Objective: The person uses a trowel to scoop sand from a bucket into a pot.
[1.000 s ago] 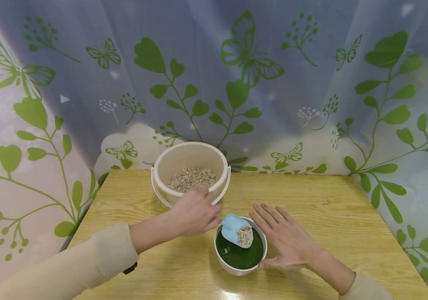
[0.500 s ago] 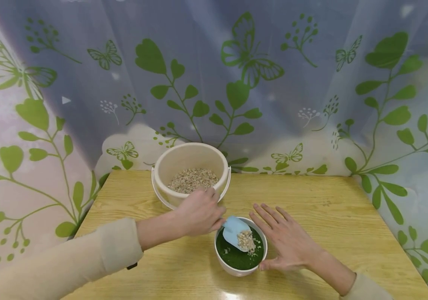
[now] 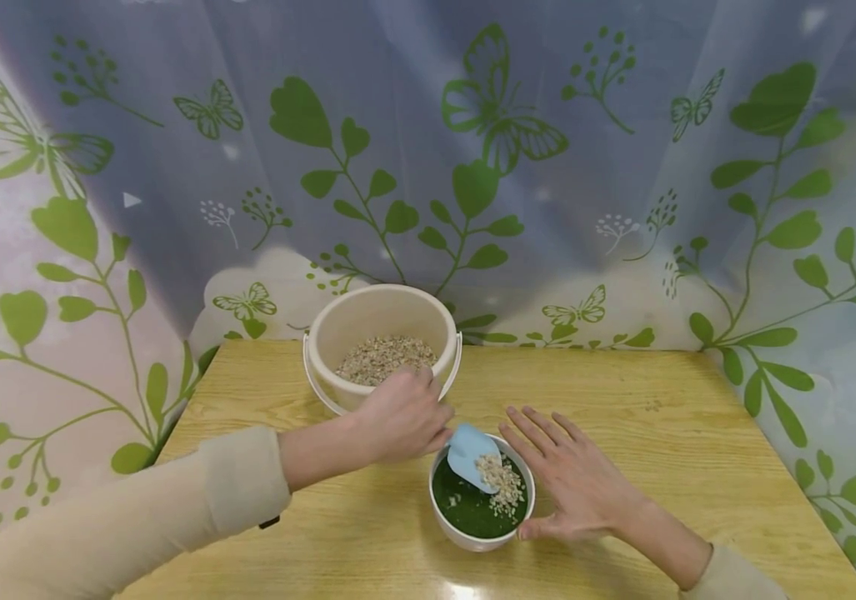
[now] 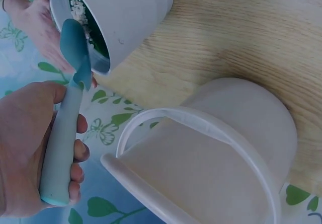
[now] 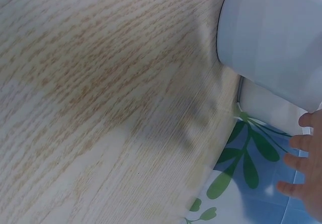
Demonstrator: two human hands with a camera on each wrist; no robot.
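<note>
**Scoop tipped over the bowl**

My left hand [image 3: 397, 421] has its grip closed round the handle of a light blue scoop [image 3: 470, 454]; the wrist view shows my fingers [image 4: 75, 151] curled about the handle with its butt end sticking out below my palm. The scoop's blade is tilted down over the white bowl [image 3: 473, 537], just inside its rim at about 11 o'clock, and pale grain [image 3: 503, 487] lies from the blade onto the dark green filling [image 3: 465, 508] of the bowl, heaped toward 2 o'clock.

My right hand [image 3: 573, 483] is released, fingers straight and spread, lying flat on the tabletop [image 3: 668, 433] against the bowl's 3 o'clock side, thumb along the lower edge of the bowl. It holds nothing.

From the bowl, at about 11 o'clock and just behind my left hand, stands a cream bucket [image 3: 381, 312] with a hoop handle lowered round its rim, partly filled with the same pale grain. Bowl and bucket stand near each other but apart. Behind the tabletop hangs a curtain [image 3: 473, 150] printed with green leaves and butterflies.
</note>
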